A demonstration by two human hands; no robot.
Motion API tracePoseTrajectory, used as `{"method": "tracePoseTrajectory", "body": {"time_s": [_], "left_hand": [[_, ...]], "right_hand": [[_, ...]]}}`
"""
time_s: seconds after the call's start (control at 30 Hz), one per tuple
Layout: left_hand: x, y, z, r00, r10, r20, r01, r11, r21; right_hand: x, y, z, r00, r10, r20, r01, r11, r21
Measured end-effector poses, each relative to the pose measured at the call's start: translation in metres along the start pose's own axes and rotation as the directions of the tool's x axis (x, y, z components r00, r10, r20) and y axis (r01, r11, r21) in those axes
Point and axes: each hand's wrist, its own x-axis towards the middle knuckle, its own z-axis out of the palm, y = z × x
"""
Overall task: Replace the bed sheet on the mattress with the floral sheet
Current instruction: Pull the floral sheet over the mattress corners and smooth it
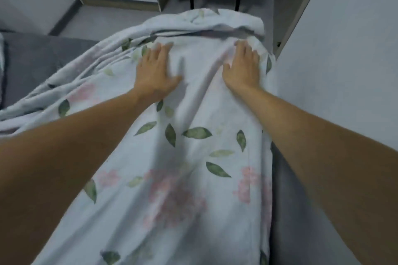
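Two bare hands press flat on a floral sheet (185,157), fingers spread and clamped on nothing: the left hand (156,72) lies palm-down near the cloth's far end, the right hand (243,66) beside it, close to the sheet's wall-side edge, the two well apart. The sheet, pale with green leaves and pink blossoms, runs in a long rumpled band away from the person, its far end folded back in a loose roll. To the left and along the right edge the grey mattress (32,64) shows bare, uncovered by the print. A white wall (344,60) stands close on the right. Judging by this, the floral sheet is on the bed but only partly opened; spreading it sideways, smoothing the folds and securing its edges appear to remain.
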Motion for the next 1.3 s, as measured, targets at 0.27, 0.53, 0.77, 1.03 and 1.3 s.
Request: {"method": "tracePoseTrajectory", "body": {"time_s": [0.27, 0.53, 0.77, 1.03, 1.3], "left_hand": [[-0.018, -0.067, 0.144, 0.997, -0.063, -0.035, 0.068, 0.985, 0.156], [0.005, -0.068, 0.136, 0.999, -0.036, -0.020, 0.038, 0.992, 0.121], [0.010, -0.067, 0.127, 0.992, -0.071, 0.102, 0.059, 0.991, 0.116], [0.015, -0.067, 0.123, 0.983, -0.090, 0.159, 0.066, 0.987, 0.149], [0.018, -0.061, 0.115, 0.984, -0.106, 0.145, 0.087, 0.987, 0.131]], "right_hand": [[-0.032, 0.057, 0.122, 0.986, -0.136, 0.096, 0.161, 0.926, -0.342], [-0.013, 0.041, 0.107, 0.978, -0.066, 0.196, 0.137, 0.916, -0.376], [-0.009, 0.036, 0.108, 0.976, -0.006, 0.220, 0.088, 0.926, -0.368], [-0.005, 0.038, 0.110, 0.971, -0.005, 0.241, 0.097, 0.924, -0.370], [-0.001, 0.036, 0.100, 0.961, -0.017, 0.275, 0.100, 0.951, -0.292]]}}
